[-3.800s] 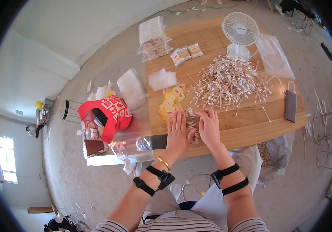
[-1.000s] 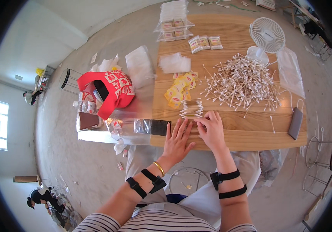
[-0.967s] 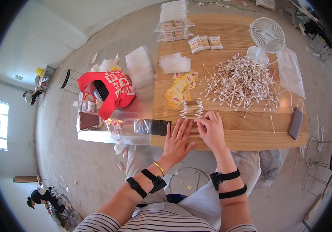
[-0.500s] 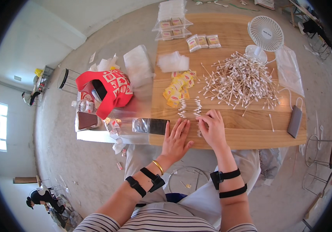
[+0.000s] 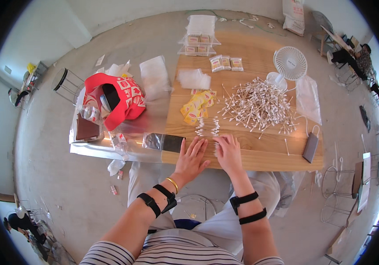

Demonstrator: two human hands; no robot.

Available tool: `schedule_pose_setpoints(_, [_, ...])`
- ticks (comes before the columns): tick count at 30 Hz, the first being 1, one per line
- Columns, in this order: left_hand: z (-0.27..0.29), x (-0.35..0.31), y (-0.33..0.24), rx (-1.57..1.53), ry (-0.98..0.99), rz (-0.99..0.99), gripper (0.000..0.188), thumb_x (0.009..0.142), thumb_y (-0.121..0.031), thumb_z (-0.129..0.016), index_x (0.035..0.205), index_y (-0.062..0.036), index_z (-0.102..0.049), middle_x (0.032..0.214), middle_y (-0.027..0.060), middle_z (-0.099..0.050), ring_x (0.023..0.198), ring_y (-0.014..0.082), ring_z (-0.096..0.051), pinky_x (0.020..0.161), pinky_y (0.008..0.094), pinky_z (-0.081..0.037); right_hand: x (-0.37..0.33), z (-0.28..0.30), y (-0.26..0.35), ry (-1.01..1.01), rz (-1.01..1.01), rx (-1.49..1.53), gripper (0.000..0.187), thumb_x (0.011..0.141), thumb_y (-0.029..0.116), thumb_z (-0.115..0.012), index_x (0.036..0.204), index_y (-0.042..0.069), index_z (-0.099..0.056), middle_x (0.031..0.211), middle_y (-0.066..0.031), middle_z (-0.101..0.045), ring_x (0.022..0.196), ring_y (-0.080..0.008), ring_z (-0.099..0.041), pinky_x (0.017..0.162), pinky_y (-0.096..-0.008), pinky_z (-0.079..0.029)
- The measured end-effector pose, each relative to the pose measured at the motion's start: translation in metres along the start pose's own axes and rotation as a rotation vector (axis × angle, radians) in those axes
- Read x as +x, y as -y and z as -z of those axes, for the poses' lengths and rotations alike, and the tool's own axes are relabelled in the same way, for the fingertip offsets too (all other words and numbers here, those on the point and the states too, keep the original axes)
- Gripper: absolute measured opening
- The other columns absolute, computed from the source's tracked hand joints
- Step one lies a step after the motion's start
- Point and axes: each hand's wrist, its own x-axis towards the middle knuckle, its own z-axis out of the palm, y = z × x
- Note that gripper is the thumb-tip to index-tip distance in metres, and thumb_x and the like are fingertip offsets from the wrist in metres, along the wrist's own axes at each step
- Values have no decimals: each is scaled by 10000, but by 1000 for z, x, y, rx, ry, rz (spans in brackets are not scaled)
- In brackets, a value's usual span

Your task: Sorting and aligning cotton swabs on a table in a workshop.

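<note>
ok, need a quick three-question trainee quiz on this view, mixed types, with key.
1. What stands upright just beyond the big swab pile, as seen from the wearer's side?
2. True or false: the yellow cards lie between the red bag and the swab pile.
3. Where are the left hand and right hand?
A) inside the red bag
B) at the nearer row of swabs
C) in the swab pile

Key:
1. The white fan.
2. True.
3. B.
</note>
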Motion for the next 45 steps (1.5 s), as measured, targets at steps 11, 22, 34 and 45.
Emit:
schedule_pose_setpoints(11, [-2,-2,0,9,-88,-2,751,978,-512,-478,1541,-39,-325,1617,90,-280,1509,263,-233,1206,596,-137,16,-14,5,50,2,-87,216,822,52,-649,1026,114,-682,1112,-120,-562,1045,-336,-573,879,-463,-482])
schedule_pose_setpoints(22, [-3,-2,0,53,-93,1,756,978,-535,-459,1544,-52,-328,1614,90,-303,1511,253,-235,1209,594,-141,11,-11,6,104,55,-209,176,841,48,-631,993,118,-686,1109,-92,-562,1036,-320,-574,856,-460,-487])
schedule_pose_setpoints(34, [-3,-3,1,8,-70,-1,720,1004,-534,-410,1536,-52,-344,1598,77,-330,1510,254,-231,1215,588,-123,-36,-1,9,279,32,-325,824,870,294,-657,1536,4,-268,1588,-178,-307,1471,-360,-279,1212,-498,-214])
schedule_pose_setpoints(45, [4,-2,6,-83,-28,10,759,1016,-552,-366,1556,-23,-286,1615,114,-290,1528,300,-171,1227,565,-76,-39,-20,10,309,31,-415,893,902,433,-611,1562,-15,-210,1634,-216,-198,1526,-353,-172,1237,-517,-139])
